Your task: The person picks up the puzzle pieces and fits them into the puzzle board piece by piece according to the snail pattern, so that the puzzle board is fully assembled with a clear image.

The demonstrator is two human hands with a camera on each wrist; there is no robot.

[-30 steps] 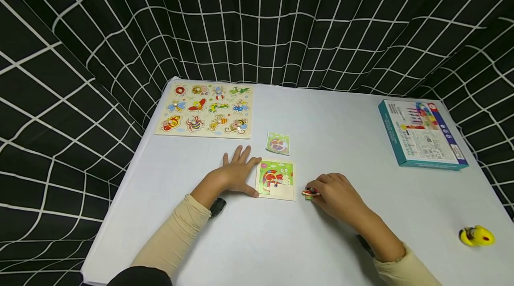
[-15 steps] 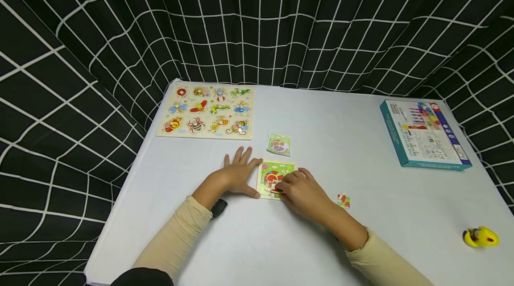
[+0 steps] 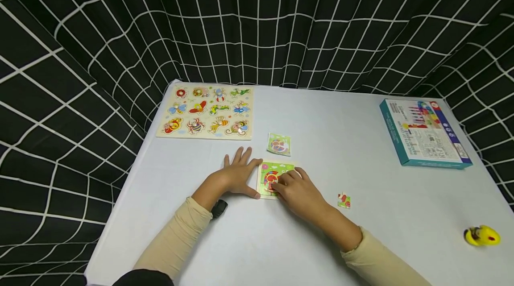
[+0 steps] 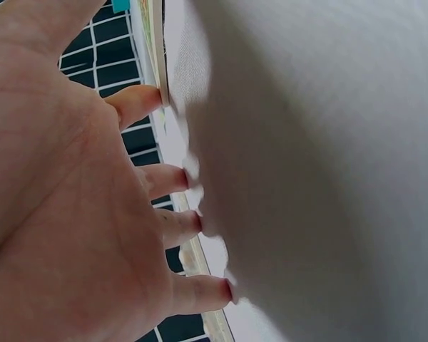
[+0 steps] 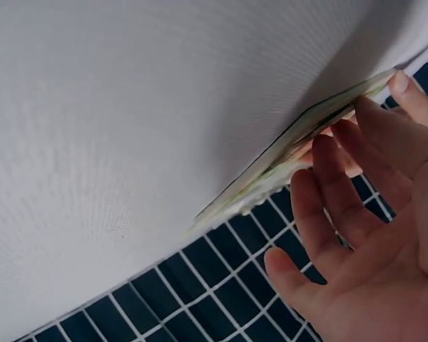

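Note:
A small square wooden puzzle board (image 3: 265,173) with a green and red snail-like picture lies on the white table. My left hand (image 3: 237,177) rests beside it with fingers spread. In the left wrist view its index fingertip (image 4: 144,103) touches the board's edge; the thumb lies at the lower left corner. My right hand (image 3: 300,191) bends over the board's right half and pinches a red puzzle piece (image 3: 271,190) down at its lower part, mostly covered by the fingers. To the right lies one loose puzzle piece (image 3: 344,200), red, white and green.
Just beyond the board is a small picture card (image 3: 279,144) with a similar picture. A larger wooden insect peg puzzle (image 3: 163,114) lies at the back left. A teal-sided box (image 3: 425,134) stands at the back right, and a yellow toy (image 3: 482,235) sits near the right.
My right hand has moved left from beside the board onto its lower part with a red piece, leaving another piece on the table at right. The left hand has stayed put.

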